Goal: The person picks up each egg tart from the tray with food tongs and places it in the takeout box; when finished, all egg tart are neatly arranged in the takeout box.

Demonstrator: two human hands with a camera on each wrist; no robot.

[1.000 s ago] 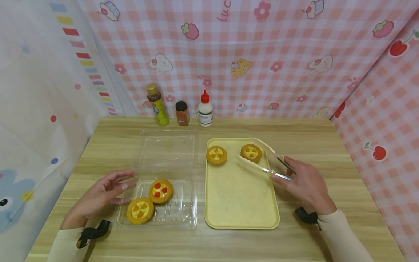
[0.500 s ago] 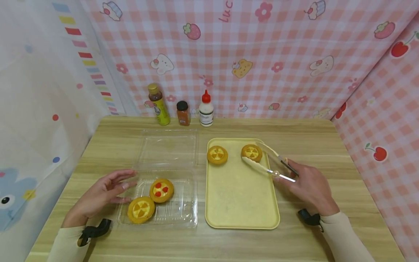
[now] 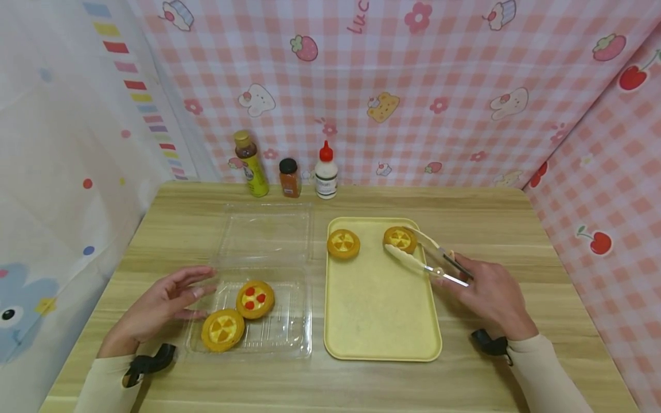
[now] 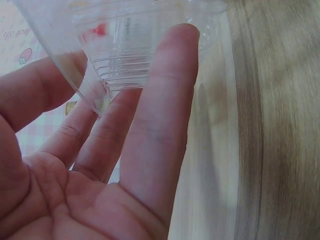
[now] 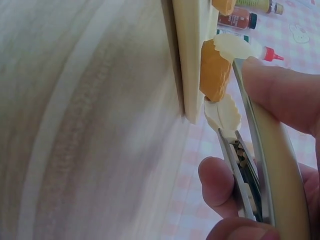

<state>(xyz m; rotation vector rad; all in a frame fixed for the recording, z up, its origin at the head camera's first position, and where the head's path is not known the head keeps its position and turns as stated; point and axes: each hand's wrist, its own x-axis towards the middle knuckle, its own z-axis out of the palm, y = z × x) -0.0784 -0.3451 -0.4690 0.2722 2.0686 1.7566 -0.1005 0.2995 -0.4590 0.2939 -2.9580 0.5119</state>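
Note:
In the head view my right hand [image 3: 493,295] grips a pair of metal tongs [image 3: 446,275] with cream tips. Those tips lie either side of an egg tart [image 3: 400,238] with orange wedge toppings, at the far right of the yellow tray [image 3: 382,310]. A similar tart [image 3: 343,245] sits at the tray's far left corner. My left hand [image 3: 160,307] rests at the left side of a clear plastic container [image 3: 281,321], fingers extended and fingertips at its wall. Inside lie a tart with red toppings [image 3: 255,299] and one with orange wedges [image 3: 222,330].
The container's transparent lid [image 3: 265,235] lies folded back behind it. Along the back of the wooden table stand a yellow-green bottle [image 3: 253,169], a spice jar [image 3: 290,179] and a white bottle with a red nozzle [image 3: 326,175]. Patterned cloth [image 3: 439,69] hangs behind.
The right hand and tongs have moved slightly right, and the tips have come in closer around the tart, which has shifted a little right. The left hand has stayed put.

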